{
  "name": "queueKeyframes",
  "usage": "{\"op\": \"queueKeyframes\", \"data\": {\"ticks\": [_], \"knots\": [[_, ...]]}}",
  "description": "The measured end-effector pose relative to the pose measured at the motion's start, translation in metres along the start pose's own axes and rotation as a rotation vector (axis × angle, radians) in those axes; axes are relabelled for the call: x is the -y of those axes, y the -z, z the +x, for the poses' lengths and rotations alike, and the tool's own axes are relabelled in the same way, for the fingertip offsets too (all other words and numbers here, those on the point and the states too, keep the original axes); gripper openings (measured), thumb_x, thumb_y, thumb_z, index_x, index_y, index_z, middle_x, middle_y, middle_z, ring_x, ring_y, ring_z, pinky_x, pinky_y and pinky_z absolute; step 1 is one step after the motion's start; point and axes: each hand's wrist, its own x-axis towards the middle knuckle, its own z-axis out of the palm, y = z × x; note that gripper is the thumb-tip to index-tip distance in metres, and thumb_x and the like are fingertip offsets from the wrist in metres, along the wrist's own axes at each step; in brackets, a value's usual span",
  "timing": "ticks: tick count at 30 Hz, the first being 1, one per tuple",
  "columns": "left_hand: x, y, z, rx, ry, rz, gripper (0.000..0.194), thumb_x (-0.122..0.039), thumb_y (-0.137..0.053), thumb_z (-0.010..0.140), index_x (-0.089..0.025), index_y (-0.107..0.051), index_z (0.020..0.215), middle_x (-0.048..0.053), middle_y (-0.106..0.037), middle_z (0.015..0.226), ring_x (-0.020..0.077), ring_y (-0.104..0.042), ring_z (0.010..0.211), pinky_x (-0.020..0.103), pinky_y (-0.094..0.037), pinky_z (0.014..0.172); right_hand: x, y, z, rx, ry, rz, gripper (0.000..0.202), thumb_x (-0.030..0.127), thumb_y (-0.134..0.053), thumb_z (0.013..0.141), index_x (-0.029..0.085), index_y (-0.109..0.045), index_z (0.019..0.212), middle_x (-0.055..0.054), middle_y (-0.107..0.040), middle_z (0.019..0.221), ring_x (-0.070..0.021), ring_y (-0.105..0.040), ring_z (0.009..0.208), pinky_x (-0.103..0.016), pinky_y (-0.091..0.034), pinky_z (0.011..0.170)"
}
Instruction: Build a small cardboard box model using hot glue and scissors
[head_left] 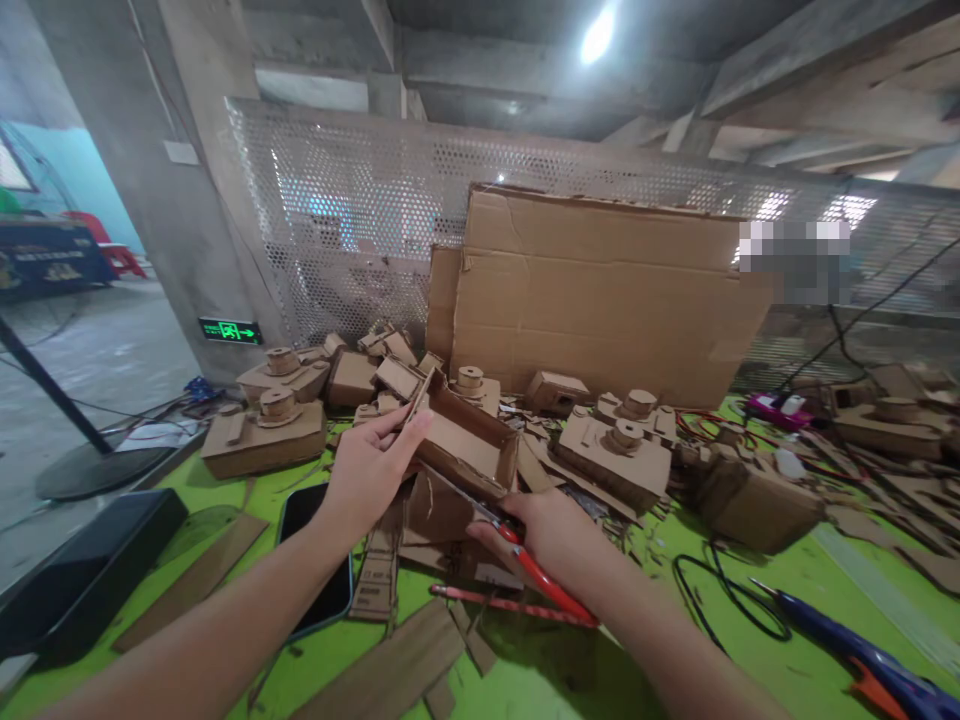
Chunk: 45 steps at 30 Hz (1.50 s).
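Observation:
An open cardboard box [469, 440] is tilted up above the middle of the green table. My left hand [379, 460] grips its left end, the thumb lying on the upper edge. Red-handled scissors [536, 572] are in my right hand [544, 530], with the blades running up and left along the box's near side. The fingers of my right hand are closed round the handles, close to the box's lower right corner. Whether the blades are apart cannot be made out.
Camera-shaped cardboard models [262, 435] stand left and right. A phone [315, 560], a striped pencil [510, 603] and cardboard strips [382, 670] lie near me. A blue tool [847, 635] with a black cord lies right. A large cardboard sheet [607, 300] stands behind.

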Motion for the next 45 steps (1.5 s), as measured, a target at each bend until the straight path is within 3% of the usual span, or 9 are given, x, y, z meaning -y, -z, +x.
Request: {"op": "queueKeyframes", "data": {"ticks": [4,10,16,21,26,33,37,41,45], "knots": [[0.003,0.0,0.001,0.006,0.041,0.011,0.049,-0.054,-0.084,0.075,-0.017,-0.085,0.107,0.007,-0.083,0.097,0.024,-0.075,0.083,0.025,-0.062,0.062,0.0,0.003,0.0,0.035,-0.028,-0.118,0.048,0.058,-0.05,0.101,0.02,-0.081,0.1,-0.017,-0.081,0.087,-0.0328,-0.078,0.084,-0.033,-0.051,0.069],[0.01,0.0,0.008,-0.021,0.221,-0.148,0.042,-0.055,-0.083,0.076,-0.014,-0.083,0.088,0.009,-0.082,0.083,0.0187,-0.072,0.06,0.027,-0.061,0.057,0.001,0.007,-0.001,-0.035,-0.003,-0.222,0.035,0.044,-0.053,0.102,0.019,-0.075,0.111,-0.016,-0.081,0.097,-0.0323,-0.078,0.089,-0.033,-0.051,0.073],[0.007,-0.001,0.008,-0.052,0.302,-0.285,0.031,-0.044,-0.083,0.08,-0.013,-0.079,0.084,0.011,-0.081,0.074,0.019,-0.073,0.056,0.029,-0.063,0.056,0.0,0.002,0.001,-0.107,0.024,-0.2,0.043,0.055,-0.048,0.103,0.022,-0.076,0.102,-0.013,-0.081,0.091,-0.0307,-0.079,0.084,-0.031,-0.049,0.067],[0.005,-0.002,0.006,-0.036,0.34,-0.368,0.03,-0.041,-0.083,0.081,-0.013,-0.076,0.088,0.012,-0.082,0.078,0.0209,-0.075,0.057,0.03,-0.064,0.057,-0.005,-0.002,0.003,-0.08,0.056,-0.161,0.056,0.065,-0.041,0.104,0.022,-0.077,0.098,-0.013,-0.081,0.088,-0.0293,-0.079,0.083,-0.03,-0.048,0.066],[0.011,-0.003,0.007,-0.061,0.358,-0.465,0.025,-0.037,-0.083,0.083,-0.014,-0.076,0.089,0.008,-0.081,0.074,0.0187,-0.074,0.054,0.028,-0.063,0.054,-0.008,-0.003,0.003,-0.041,0.056,-0.168,0.063,0.069,-0.037,0.103,0.021,-0.076,0.096,-0.015,-0.081,0.086,-0.0304,-0.079,0.082,-0.031,-0.048,0.065],[0.013,-0.008,0.004,-0.019,0.29,-0.643,0.02,-0.031,-0.081,0.086,-0.013,-0.075,0.09,0.007,-0.08,0.071,0.0169,-0.074,0.056,0.026,-0.062,0.058,-0.007,0.002,0.002,-0.039,0.059,-0.196,0.045,0.056,-0.046,0.104,0.021,-0.074,0.099,-0.014,-0.08,0.086,-0.0295,-0.079,0.082,-0.03,-0.045,0.064],[0.01,-0.011,0.001,-0.026,0.253,-0.681,0.021,-0.031,-0.082,0.084,-0.014,-0.074,0.091,0.007,-0.081,0.078,0.0163,-0.075,0.063,0.025,-0.063,0.064,-0.007,0.0,0.002,-0.064,0.062,-0.188,0.042,0.053,-0.046,0.105,0.021,-0.073,0.098,-0.013,-0.08,0.085,-0.029,-0.078,0.08,-0.03,-0.043,0.062],[0.008,-0.01,0.0,-0.01,0.238,-0.705,0.02,-0.028,-0.085,0.081,-0.014,-0.072,0.086,0.006,-0.08,0.075,0.0156,-0.075,0.063,0.021,-0.06,0.061,-0.009,-0.005,0.004,-0.113,0.069,-0.167,0.035,0.048,-0.049,0.104,0.022,-0.072,0.097,-0.011,-0.079,0.085,-0.0279,-0.078,0.08,-0.03,-0.041,0.062],[0.009,-0.006,0.004,0.039,0.266,-0.707,0.018,-0.024,-0.086,0.079,-0.012,-0.074,0.085,0.01,-0.081,0.079,0.0181,-0.077,0.07,0.023,-0.062,0.067,-0.014,-0.007,0.006,-0.154,0.082,-0.109,0.033,0.05,-0.053,0.103,0.023,-0.071,0.093,-0.008,-0.08,0.088,-0.026,-0.077,0.083,-0.029,-0.041,0.065]]}}
